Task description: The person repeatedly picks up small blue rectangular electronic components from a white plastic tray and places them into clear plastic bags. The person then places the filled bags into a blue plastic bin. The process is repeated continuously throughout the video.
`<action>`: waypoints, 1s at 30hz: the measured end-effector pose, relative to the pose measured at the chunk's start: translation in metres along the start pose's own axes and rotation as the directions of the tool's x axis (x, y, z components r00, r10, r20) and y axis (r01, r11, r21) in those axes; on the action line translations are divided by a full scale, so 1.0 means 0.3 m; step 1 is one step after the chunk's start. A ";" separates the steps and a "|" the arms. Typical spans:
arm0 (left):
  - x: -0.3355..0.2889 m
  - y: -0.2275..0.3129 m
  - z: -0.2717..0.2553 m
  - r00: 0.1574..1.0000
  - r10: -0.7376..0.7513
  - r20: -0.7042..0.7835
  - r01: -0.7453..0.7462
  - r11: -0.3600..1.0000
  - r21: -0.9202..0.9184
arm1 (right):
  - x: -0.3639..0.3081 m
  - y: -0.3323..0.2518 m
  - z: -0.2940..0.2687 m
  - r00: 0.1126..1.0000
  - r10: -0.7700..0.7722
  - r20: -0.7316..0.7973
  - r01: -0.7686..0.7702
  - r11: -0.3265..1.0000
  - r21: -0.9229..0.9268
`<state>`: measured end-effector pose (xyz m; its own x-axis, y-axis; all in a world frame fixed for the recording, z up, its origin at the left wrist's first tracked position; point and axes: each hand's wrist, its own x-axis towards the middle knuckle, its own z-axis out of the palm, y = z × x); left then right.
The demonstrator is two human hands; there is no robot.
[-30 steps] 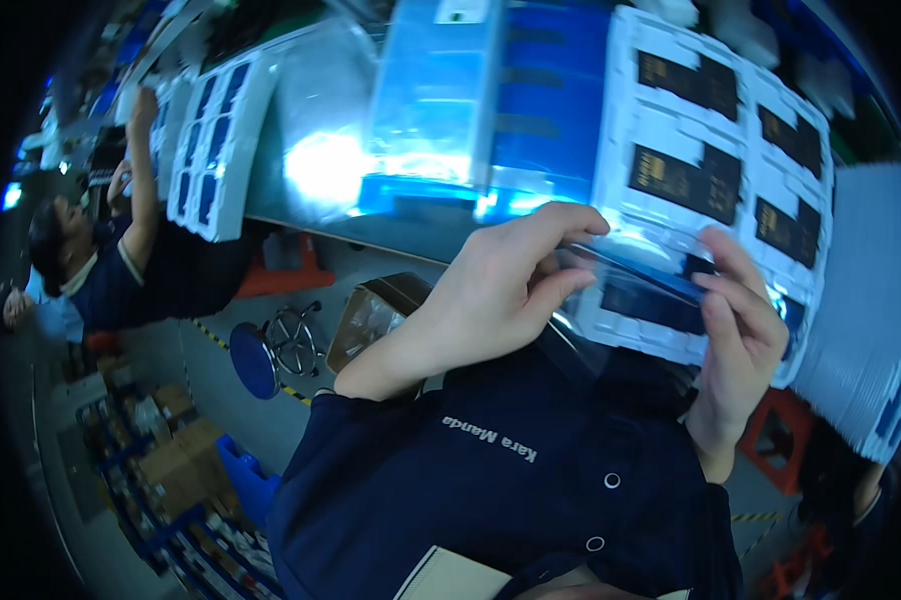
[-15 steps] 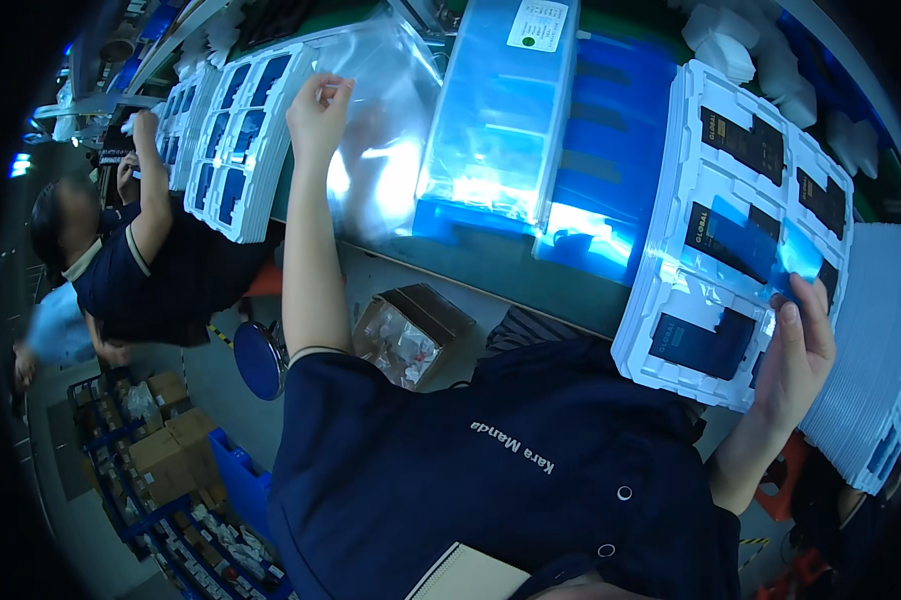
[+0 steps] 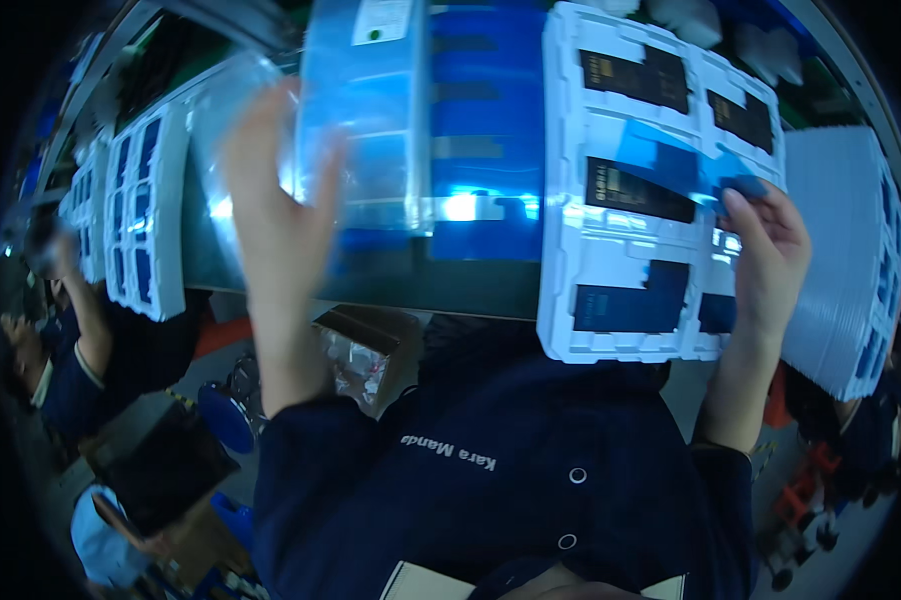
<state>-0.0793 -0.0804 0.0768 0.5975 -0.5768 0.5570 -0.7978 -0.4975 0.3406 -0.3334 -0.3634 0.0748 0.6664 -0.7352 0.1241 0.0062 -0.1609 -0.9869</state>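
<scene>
My right hand [image 3: 774, 245] is over the white tray [image 3: 561, 270], its thumb and fingers pinching a translucent blue film [image 3: 661, 155]. The film stretches left across a black, notched flat piece [image 3: 631, 190] lying in a tray pocket. More such black pieces with printing, like the dark piece [image 3: 626, 305] in the near pocket, sit in other pockets. My left hand [image 3: 276, 200] is blurred by motion, thumb apart from the fingers, with nothing visible in it. It is over a clear plastic sheet [image 3: 216, 130], beside a clear-wrapped blue stack [image 3: 361, 130] with a white label.
Blue sheets [image 3: 486, 100] lie between the wrapped stack and the tray. A tall stack of white trays [image 3: 841, 260] stands at the right, and filled trays [image 3: 156, 220] at the left. An open carton [image 3: 371, 350] sits below the table edge. A co-worker [image 3: 66, 350] works at the far left.
The view has turned, so the bench appears shifted left. My left hand has gone from closed fingers to spread ones. My right hand keeps its pinch on the blue film above the tray.
</scene>
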 end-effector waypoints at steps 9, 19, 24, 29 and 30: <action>-0.184 0.371 0.324 0.971 0.167 0.169 -0.012 0.745 -0.667 | 0.023 0.041 0.012 0.984 0.146 0.107 -0.144 0.989 -0.023; -0.207 0.348 0.401 0.976 0.189 0.111 -0.031 0.621 -0.783 | 0.035 0.041 0.017 0.972 0.193 0.132 -0.180 0.978 -0.102; -0.202 0.349 0.384 0.969 0.196 0.148 -0.024 0.674 -0.738 | 0.037 0.035 0.018 0.969 0.198 0.149 -0.184 0.978 -0.100; -0.195 0.347 0.379 0.958 0.235 0.162 -0.066 0.735 -0.674 | 0.035 0.035 0.019 0.970 0.184 0.160 -0.168 0.980 -0.109; -0.194 0.347 0.377 0.957 0.235 0.168 -0.064 0.740 -0.670 | 0.033 0.033 0.022 0.970 0.177 0.164 -0.160 0.980 -0.116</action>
<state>-0.1882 -0.1718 -0.0058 0.3981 -0.7780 0.4860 -0.6825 0.1028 0.7236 -0.3219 -0.3681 0.0655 0.7704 -0.6336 -0.0716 -0.1865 -0.1166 -0.9755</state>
